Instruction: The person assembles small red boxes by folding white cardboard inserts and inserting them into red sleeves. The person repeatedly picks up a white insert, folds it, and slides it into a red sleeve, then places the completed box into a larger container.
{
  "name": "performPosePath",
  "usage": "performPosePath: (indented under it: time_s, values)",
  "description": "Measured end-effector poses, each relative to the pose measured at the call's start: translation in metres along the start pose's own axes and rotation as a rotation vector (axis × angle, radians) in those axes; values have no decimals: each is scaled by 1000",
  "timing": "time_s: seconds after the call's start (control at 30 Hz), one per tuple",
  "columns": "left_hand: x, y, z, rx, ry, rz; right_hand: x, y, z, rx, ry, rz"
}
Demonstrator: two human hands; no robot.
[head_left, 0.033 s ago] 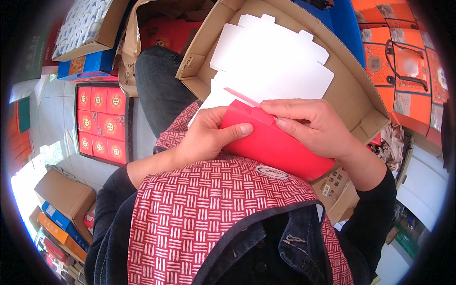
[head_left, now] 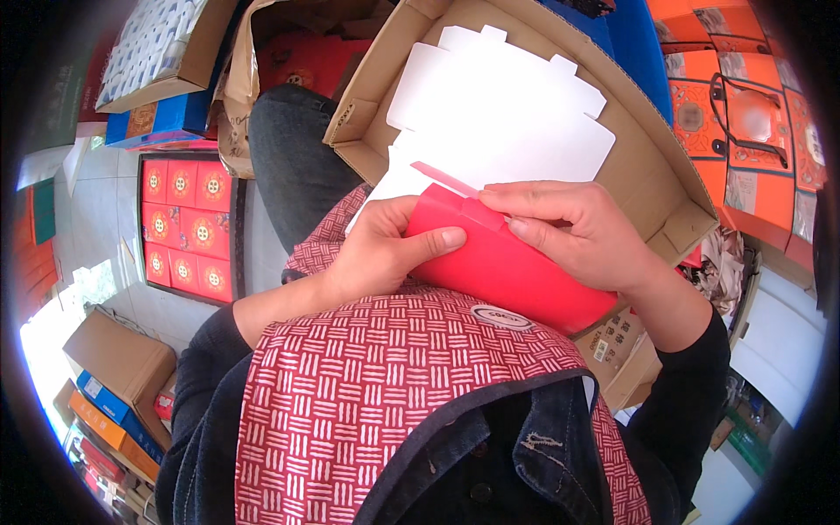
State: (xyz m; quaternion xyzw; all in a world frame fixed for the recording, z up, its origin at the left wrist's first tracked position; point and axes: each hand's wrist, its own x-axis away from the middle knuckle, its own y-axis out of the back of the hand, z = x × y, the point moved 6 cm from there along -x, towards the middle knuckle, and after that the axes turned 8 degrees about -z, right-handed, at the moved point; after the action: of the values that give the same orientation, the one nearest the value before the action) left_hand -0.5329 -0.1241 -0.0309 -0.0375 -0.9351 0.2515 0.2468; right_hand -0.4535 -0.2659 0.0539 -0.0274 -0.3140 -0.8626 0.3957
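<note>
A red cardboard box blank, partly folded, is held between my hands in front of the apron. My left hand grips its left end, thumb on the red face and the other fingers hidden behind. Along the upper edge my right hand pinches a folded flap between thumb and fingers. A narrow flap sticks up beside those fingertips. Just beyond lie flat white die-cut card blanks, inside a shallow brown cardboard tray.
On the floor to the left, red patterned boxes sit in a dark-edged tray. Orange boxes are stacked at the far right. A brown carton stands at the lower left, and a blue-and-white patterned pack at the upper left.
</note>
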Motion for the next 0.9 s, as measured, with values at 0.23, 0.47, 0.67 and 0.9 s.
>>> performPosePath:
  time_s: [0.23,0.47,0.67,0.9]
  values:
    - [-1,1,-1,-55,-19,-4,-10,-2,-2,-124,-220,-23]
    - [-3,-1,-3,-100,-22,-35,-22,-3,-6,-36,-220,-56]
    - [-5,1,0,-56,-16,-58,-22,-5,-9,-95,-167,-85]
    - [-6,6,1,-62,-14,-114,-20,-9,-2,-62,-77,-97]
